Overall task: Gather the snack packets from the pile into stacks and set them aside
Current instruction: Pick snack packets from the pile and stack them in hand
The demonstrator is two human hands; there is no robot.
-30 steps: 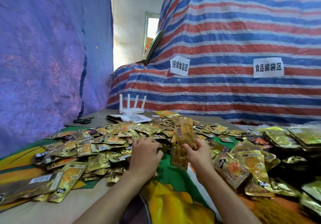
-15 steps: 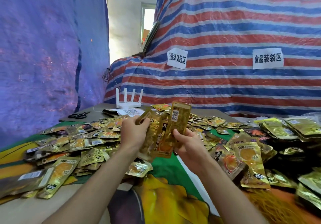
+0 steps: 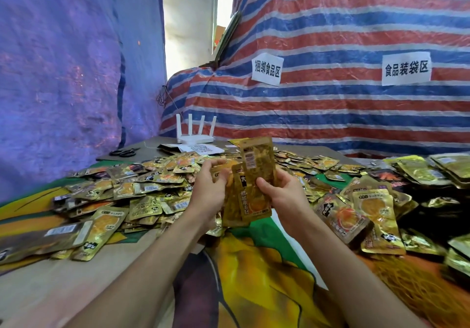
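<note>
A broad pile of gold snack packets (image 3: 142, 187) covers the table from the left to the middle. Both hands are raised above it, holding an upright stack of packets (image 3: 254, 182) between them. My right hand (image 3: 284, 195) grips the stack from the right, thumb across its front. On the stack's left side, my left hand (image 3: 211, 187) holds its edge with curled fingers. More packets (image 3: 368, 213) lie loose at the right, and neater stacks (image 3: 427, 170) sit at the far right.
A white router (image 3: 195, 138) with several antennas stands at the table's back, beside a paper with a QR code (image 3: 199, 149). Black scissors (image 3: 124, 152) lie at the back left. Striped tarpaulin (image 3: 330, 98) rises behind the table, blue sheeting (image 3: 63, 73) at the left.
My left hand left the pile with packets and came up to the stack in my right hand. Both hands now hold a thicker stack, raised higher.
</note>
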